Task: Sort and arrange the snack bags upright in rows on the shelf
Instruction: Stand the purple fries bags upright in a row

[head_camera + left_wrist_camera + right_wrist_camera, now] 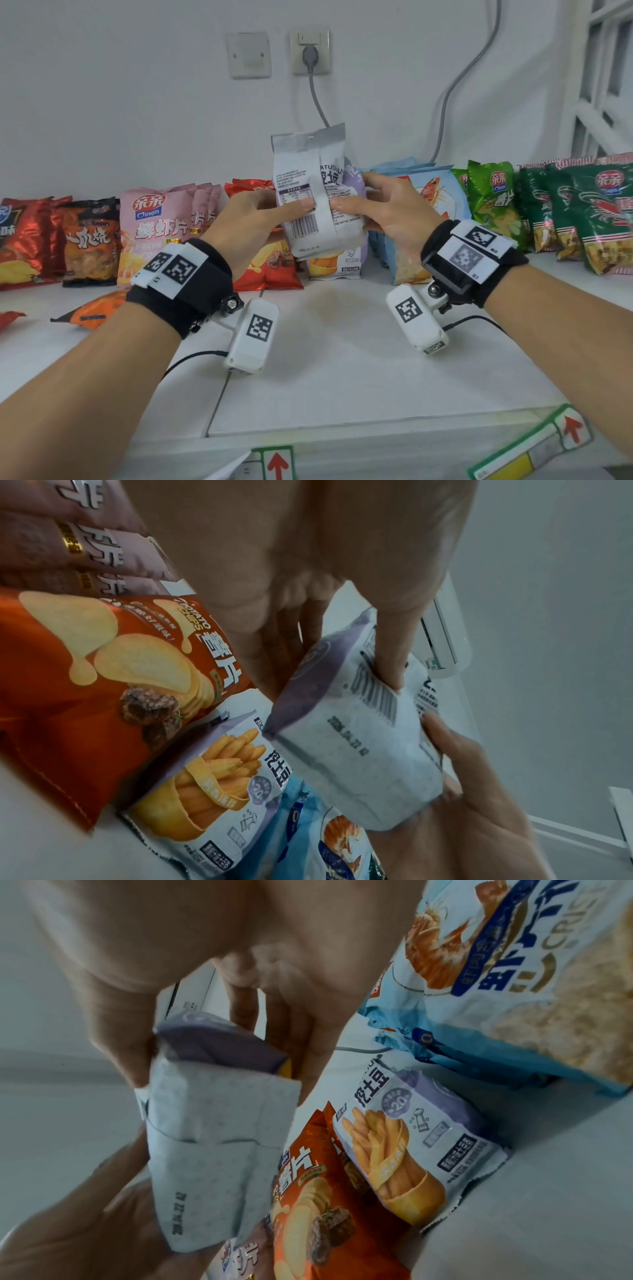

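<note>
Where the white shelf (342,359) edge carries green-bordered label strips with red arrows (277,462), both hands hold one item above it. Left hand (250,219) and right hand (387,205) pinch, thumbs in front, a pale silver-and-lilac snack bag (315,192), upright, back panel showing barcode and a printed date. Behind, standing in a row: pink "Qinqin" prawn-cracker bag (154,233), red "POTATO CHIPS" bag (103,683), lilac fries bag (411,1137), light-blue shrimp bag (435,205), green bags (599,212). Wall socket with grey cable (310,54) beyond.

White shelf (342,359) under snack bags (156,233)
</note>
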Action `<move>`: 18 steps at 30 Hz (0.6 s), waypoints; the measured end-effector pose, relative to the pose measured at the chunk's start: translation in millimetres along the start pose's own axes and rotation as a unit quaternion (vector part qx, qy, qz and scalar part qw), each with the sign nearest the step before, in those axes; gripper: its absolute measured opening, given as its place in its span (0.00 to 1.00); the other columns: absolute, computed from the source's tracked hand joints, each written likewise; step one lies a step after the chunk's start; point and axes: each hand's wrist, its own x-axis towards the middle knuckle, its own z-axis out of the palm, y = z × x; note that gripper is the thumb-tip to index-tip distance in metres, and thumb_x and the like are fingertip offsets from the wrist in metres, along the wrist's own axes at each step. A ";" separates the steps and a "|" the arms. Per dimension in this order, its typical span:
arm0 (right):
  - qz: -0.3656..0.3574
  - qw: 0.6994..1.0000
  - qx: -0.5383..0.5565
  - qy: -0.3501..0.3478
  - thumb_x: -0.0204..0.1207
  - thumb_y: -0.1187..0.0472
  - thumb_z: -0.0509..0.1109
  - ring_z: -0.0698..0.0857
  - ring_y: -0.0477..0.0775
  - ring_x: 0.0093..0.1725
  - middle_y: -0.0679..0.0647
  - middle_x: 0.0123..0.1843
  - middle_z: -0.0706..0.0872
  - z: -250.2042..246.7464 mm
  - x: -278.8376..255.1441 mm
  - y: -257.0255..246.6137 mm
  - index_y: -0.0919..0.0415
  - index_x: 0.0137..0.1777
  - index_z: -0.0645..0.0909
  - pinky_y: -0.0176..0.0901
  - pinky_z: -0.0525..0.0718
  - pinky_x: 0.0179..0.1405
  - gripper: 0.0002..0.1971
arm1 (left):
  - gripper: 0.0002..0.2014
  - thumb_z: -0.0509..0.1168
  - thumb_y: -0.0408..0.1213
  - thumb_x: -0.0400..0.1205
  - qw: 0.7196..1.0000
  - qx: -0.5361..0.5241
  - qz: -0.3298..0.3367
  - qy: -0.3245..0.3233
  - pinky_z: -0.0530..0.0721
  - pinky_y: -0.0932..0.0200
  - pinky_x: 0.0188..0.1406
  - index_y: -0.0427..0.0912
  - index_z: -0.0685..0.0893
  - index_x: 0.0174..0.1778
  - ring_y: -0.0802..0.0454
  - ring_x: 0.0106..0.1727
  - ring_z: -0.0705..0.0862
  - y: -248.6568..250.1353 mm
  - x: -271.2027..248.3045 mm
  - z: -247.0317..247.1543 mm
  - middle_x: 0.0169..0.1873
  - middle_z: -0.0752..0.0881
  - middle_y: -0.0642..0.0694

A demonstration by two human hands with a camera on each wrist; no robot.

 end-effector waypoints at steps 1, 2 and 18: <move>0.003 1.000 0.015 -0.006 0.60 0.44 0.85 0.95 0.57 0.57 0.54 0.56 0.96 -0.4 0.1 -0.7 0.54 0.60 0.89 0.52 0.94 0.57 0.28 | 0.21 0.76 0.43 0.75 1.000 -0.006 0.006 -0.001 0.90 0.63 0.52 0.38 0.88 0.63 0.51 0.60 0.93 0.2 0.3 -0.4 0.58 0.94 0.47; 0.005 0.999 0.035 -0.016 0.63 0.47 0.85 0.95 0.57 0.57 0.55 0.57 0.95 0.0 0.2 -1.3 0.56 0.60 0.88 0.49 0.93 0.54 0.26 | 0.19 0.75 0.41 0.77 1.000 -0.014 0.013 -0.002 0.90 0.63 0.52 0.38 0.88 0.63 0.51 0.61 0.93 0.6 0.1 -0.3 0.59 0.94 0.47; 0.014 0.992 0.120 -0.018 0.79 0.59 0.75 0.92 0.48 0.40 0.52 0.43 0.94 0.2 -3.7 -11.0 0.57 0.47 0.92 0.37 0.89 0.40 0.05 | 0.11 0.72 0.39 0.86 0.996 -0.018 -0.003 0.092 0.90 0.61 0.43 0.34 0.86 0.56 0.52 0.42 0.93 3.9 2.2 -2.9 0.43 0.93 0.47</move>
